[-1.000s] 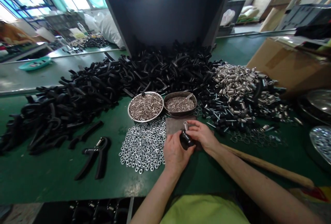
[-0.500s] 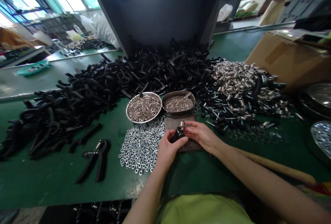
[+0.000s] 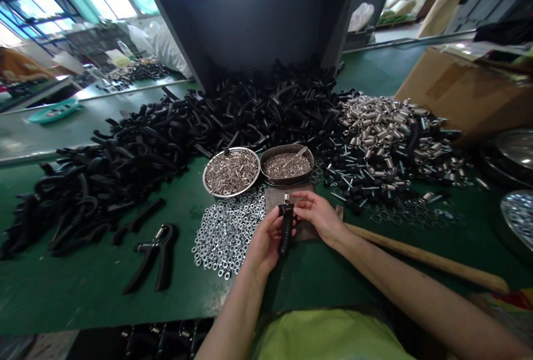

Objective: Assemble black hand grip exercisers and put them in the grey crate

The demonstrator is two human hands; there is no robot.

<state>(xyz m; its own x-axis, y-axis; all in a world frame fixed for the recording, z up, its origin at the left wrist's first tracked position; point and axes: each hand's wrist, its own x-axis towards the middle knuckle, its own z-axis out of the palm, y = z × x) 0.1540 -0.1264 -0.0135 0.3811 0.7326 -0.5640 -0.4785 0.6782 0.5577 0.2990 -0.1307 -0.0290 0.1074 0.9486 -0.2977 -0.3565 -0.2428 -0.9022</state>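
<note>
A black handle piece [image 3: 285,229] with a metal spring [image 3: 287,198] at its top hangs upright over a dark metal plate [image 3: 306,232]. My left hand [image 3: 266,238] is closed around the handle from the left. My right hand [image 3: 318,213] is closed at the upper right of the same piece, its fingertips near the spring; they partly hide the joint. Behind the hands are a round dish of small pins [image 3: 232,172] and an oval tin of tiny parts [image 3: 287,166]. Loose nuts [image 3: 225,232] lie left of my left hand.
Black handles [image 3: 141,138] are heaped before a grey bin [image 3: 262,21]. Springs [image 3: 387,127] and bolts lie to the right, near a cardboard box [image 3: 466,88]. An assembled hand grip [image 3: 160,257] lies front left. A wooden shaft [image 3: 428,257] runs beside my right forearm.
The handle piece has turned from end-on to upright, its long grip now pointing down toward me. My left hand has opened out beneath it, and my right hand has shifted slightly left.
</note>
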